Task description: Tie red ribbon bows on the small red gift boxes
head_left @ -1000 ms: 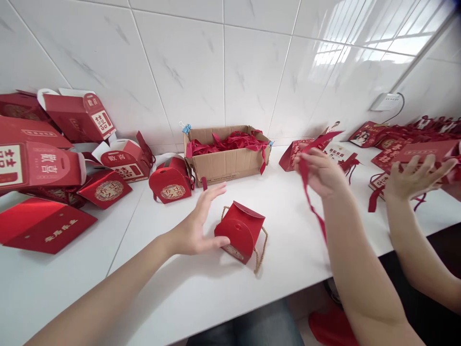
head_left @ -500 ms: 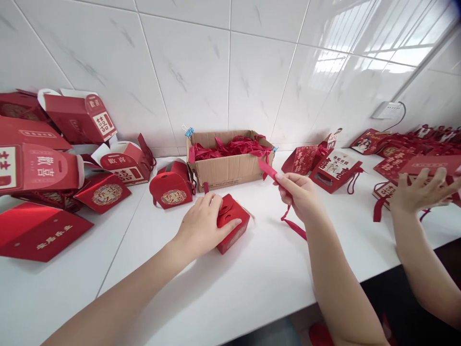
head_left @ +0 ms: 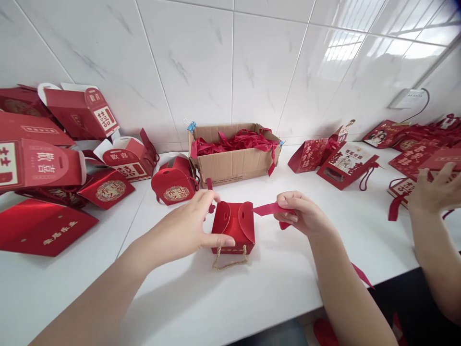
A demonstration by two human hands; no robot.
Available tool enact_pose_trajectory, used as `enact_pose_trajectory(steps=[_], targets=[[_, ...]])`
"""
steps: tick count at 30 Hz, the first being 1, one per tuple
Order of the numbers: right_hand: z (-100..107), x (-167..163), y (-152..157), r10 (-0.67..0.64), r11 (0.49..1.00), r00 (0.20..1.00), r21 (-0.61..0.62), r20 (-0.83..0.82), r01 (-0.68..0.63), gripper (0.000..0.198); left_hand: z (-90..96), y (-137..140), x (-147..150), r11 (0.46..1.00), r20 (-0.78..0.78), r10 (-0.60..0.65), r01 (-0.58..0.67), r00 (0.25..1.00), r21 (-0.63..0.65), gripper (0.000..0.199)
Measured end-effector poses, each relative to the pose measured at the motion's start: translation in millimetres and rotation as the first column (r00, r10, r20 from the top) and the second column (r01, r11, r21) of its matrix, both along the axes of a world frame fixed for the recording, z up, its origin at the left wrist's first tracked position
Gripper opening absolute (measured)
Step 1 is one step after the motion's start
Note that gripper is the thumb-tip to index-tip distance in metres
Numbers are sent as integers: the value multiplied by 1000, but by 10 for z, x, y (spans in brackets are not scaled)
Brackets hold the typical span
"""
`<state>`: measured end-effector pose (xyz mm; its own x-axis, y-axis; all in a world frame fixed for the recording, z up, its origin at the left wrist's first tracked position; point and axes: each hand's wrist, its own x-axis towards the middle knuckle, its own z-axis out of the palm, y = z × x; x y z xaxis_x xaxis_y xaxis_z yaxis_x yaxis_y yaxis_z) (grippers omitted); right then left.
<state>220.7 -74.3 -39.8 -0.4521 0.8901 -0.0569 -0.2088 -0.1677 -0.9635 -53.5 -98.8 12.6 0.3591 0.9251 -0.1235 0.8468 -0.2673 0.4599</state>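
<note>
A small red gift box stands on the white table before me, its two rounded flaps folded inward and a twisted gold cord hanging at its near side. Around its left side curls my left hand, the thumb at the near edge and the fingers by the far left corner. A little dark red piece shows beside those fingers; whether they hold it is unclear. Right of the box, my right hand pinches a red ribbon, one end pointing toward the box flap. Another ribbon end trails by my right forearm.
Behind stands a cardboard box of red ribbons, with blue clips. Red gift boxes are piled at left, and a single gift box stands nearer. More gift boxes stand at right, where another person's hand works.
The gift box has been turned, so its cord now faces me. My right hand has come lower, and its ribbon end now points left toward the box.
</note>
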Motion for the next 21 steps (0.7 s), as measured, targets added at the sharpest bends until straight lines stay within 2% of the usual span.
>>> enact_pose_trajectory(steps=[3, 7, 10, 14, 17, 21], targets=[[-28, -53, 9, 84, 996, 996, -14, 8, -84, 31, -61, 63, 16, 999, 54, -42, 42, 998, 3, 82], [-51, -90, 23, 102, 994, 990, -49, 93, -98, 34, -70, 63, 18, 998, 103, -66, 68, 992, -10, 79], [-61, -88, 37, 101, 994, 989, -53, 108, -95, 33, -21, 36, -21, 999, 86, -42, 44, 995, -18, 70], [-75, -103, 56, 93, 995, 988, -54, 127, -87, 32, 30, 23, -64, 997, 52, -81, 80, 995, 11, 51], [-84, -139, 61, 95, 995, 984, -54, 154, -88, 31, 19, 28, -52, 996, 72, -85, 83, 994, 33, 36], [-92, -194, 45, 88, 996, 975, -38, 206, -82, 29, -36, 39, 19, 993, 113, -104, 96, 988, 68, 26]])
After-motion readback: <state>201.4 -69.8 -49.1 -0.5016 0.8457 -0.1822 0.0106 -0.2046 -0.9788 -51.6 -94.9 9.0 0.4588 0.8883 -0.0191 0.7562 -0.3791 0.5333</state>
